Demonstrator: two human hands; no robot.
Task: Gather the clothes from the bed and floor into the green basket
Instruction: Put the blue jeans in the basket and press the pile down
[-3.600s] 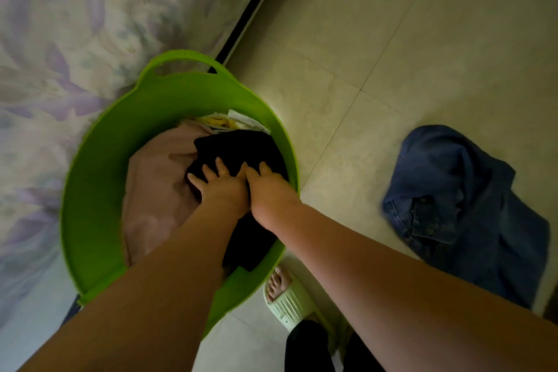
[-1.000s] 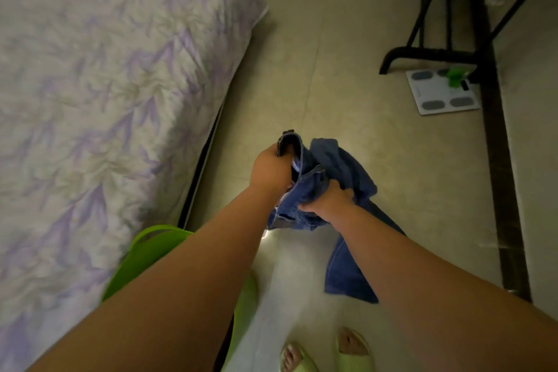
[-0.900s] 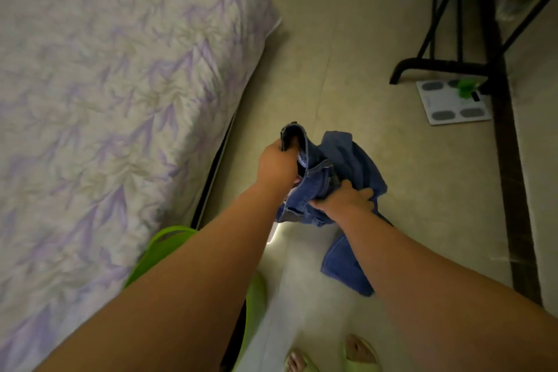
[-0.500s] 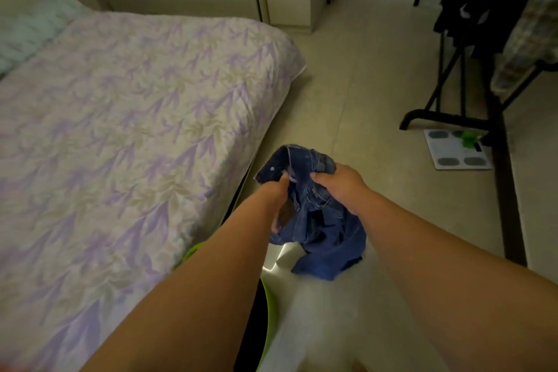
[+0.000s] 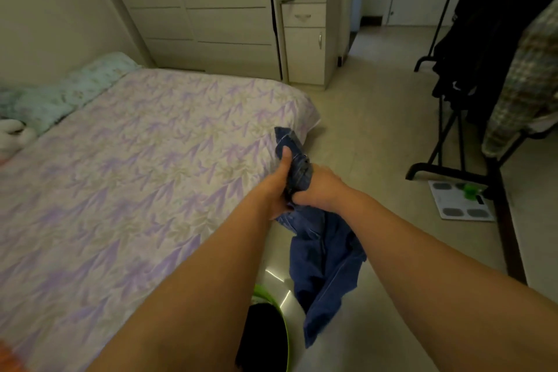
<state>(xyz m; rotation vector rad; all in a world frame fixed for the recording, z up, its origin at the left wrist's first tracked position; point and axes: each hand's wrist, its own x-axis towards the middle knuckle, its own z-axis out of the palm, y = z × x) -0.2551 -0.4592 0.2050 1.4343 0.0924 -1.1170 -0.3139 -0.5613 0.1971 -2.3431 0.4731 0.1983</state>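
A person stands beside a bed (image 5: 136, 166), both bare arms stretched forward over its near corner, holding a blue denim garment (image 5: 323, 254) above the floor (image 5: 377, 136). The left hand (image 5: 276, 187) is curled around the upper end of the denim, thumb pointing up along the cloth, with a short tip of fabric rising above the thumb. The right hand (image 5: 320, 190), just right of the left and touching the same bunched fabric, has its fingers closed around the cloth. Below the two hands the rest of the garment hangs down in loose folds, clear of the bed's edge.

Under the left forearm, beside the bed's near side, a sliver of the green basket (image 5: 271, 299) shows, with a dark piece of clothing (image 5: 262, 338) inside it; the hanging denim ends just right of the basket's rim.

The bed carries a purple leaf-patterned cover, and a pale green pillow (image 5: 69, 90) lies at its far left end. Beyond the bed's far end stands a pale wardrobe (image 5: 205, 15), with a small cabinet (image 5: 305, 42) to its right. Well right of the bed, a black clothes rack (image 5: 453, 136) holds dark clothes and a checked cloth (image 5: 525, 93), and a white bathroom scale (image 5: 459, 202) lies on the floor at the rack's foot.
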